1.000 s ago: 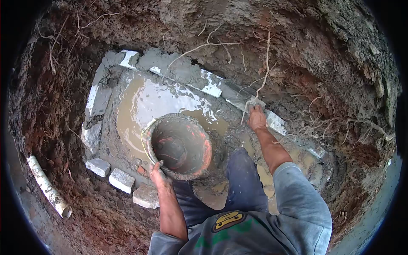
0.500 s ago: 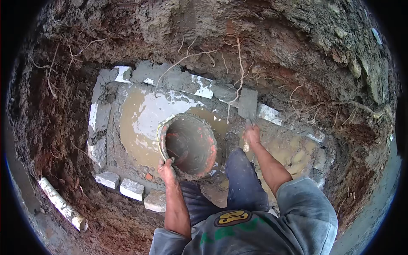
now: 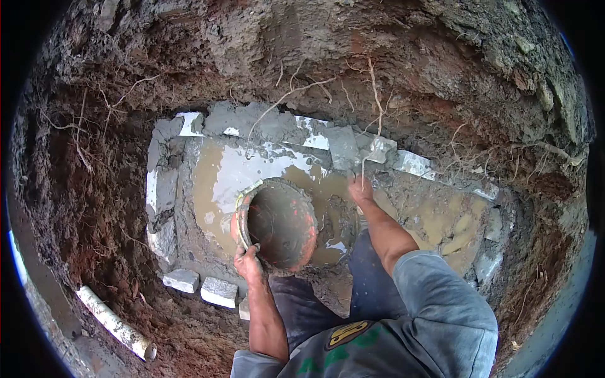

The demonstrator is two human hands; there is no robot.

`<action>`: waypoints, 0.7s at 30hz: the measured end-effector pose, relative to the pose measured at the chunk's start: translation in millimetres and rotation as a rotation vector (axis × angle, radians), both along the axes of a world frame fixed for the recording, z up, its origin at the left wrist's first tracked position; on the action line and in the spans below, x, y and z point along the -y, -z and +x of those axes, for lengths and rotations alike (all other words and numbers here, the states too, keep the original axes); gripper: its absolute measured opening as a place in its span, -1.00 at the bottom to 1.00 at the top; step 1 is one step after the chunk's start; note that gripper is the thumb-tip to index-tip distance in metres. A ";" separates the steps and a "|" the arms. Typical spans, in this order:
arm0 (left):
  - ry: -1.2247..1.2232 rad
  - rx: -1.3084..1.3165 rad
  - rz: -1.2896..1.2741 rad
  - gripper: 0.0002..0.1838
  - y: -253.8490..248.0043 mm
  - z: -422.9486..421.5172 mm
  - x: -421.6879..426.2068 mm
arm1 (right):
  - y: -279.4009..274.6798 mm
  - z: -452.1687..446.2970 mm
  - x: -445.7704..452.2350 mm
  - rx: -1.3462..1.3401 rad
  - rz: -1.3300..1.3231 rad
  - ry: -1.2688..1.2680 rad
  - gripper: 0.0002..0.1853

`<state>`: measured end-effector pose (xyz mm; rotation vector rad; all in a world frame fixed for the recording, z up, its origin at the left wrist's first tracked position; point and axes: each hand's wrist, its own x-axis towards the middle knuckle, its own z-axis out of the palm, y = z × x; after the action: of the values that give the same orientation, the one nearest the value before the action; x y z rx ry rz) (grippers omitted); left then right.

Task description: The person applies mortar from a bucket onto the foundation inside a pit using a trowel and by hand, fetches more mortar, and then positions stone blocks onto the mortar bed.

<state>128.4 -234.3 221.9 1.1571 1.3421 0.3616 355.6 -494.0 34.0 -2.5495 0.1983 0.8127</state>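
Observation:
My left hand point(image 3: 249, 263) is closed on the near-left rim of a mud-coated orange bucket point(image 3: 283, 227). The bucket is tilted, its mouth facing me, with grey mortar smeared on the inner wall. Closed around its handle, my right hand point(image 3: 360, 190) holds a trowel point(image 3: 343, 148); the flat grey blade lies at the far row of bricks, over mortar point(image 3: 274, 121). Just right of the blade is a white-faced brick point(image 3: 382, 150) partly covered in mortar.
Muddy water point(image 3: 211, 170) pools inside the brick outline. Loose bricks point(image 3: 219, 292) lie at the near left, by a dirty white pipe point(image 3: 116, 322). Thin roots point(image 3: 376, 94) hang from the steep earth wall point(image 3: 252, 50) across the brick row.
The trowel has moved left along the brick row, uncovering a brick to its right. My left hand keeps hold of the bucket, which is tilted slightly differently. The whole view has shifted a little.

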 end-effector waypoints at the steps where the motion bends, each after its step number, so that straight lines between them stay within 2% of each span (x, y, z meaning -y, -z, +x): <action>1: 0.011 0.015 0.019 -0.77 4.5 -2.6 -5.3 | -10.6 -0.2 16.1 -0.005 -0.022 0.053 -0.55; 2: -0.010 0.031 0.017 -0.78 -3.4 3.0 -4.2 | -17.2 -3.5 32.3 -0.012 -0.046 0.104 -0.55; 4: -0.011 -0.027 0.014 -0.77 0.0 -2.6 -10.5 | 6.1 -13.9 59.9 0.001 -0.071 0.128 -0.53; 7: -0.051 -0.064 -0.008 -0.72 10.7 -8.8 -15.7 | -20.9 -14.8 17.8 -0.125 0.380 0.887 -0.66; 9: -0.078 -0.081 -0.019 -0.64 13.3 -12.1 -25.1 | -26.6 -18.1 -20.5 -0.188 0.384 0.747 -0.65; 10: -0.098 -0.025 -0.044 -0.67 13.4 -14.5 -29.9 | -29.0 -20.8 -41.5 -0.221 0.384 0.675 -0.65; 12: -0.131 0.101 -0.105 -0.69 7.2 -18.7 -42.1 | -53.5 -29.9 -91.1 0.148 0.145 0.115 -0.60; 14: -0.160 0.160 -0.126 -0.72 -3.4 -20.3 -58.8 | -96.9 -25.4 -138.9 0.067 0.140 -0.040 -0.55; 18: -0.193 0.140 -0.087 -0.75 -22.2 -18.0 -90.0 | -70.6 1.8 -178.9 0.055 0.077 -0.311 -0.59; 21: -0.123 0.077 -0.024 -0.79 -21.3 -28.4 -114.0 | -53.7 19.6 -149.1 0.050 -0.008 -0.299 -0.62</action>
<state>100.0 -120.3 243.2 1.0337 1.3502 0.4733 375.3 -344.9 87.7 -2.6403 -0.2007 0.8538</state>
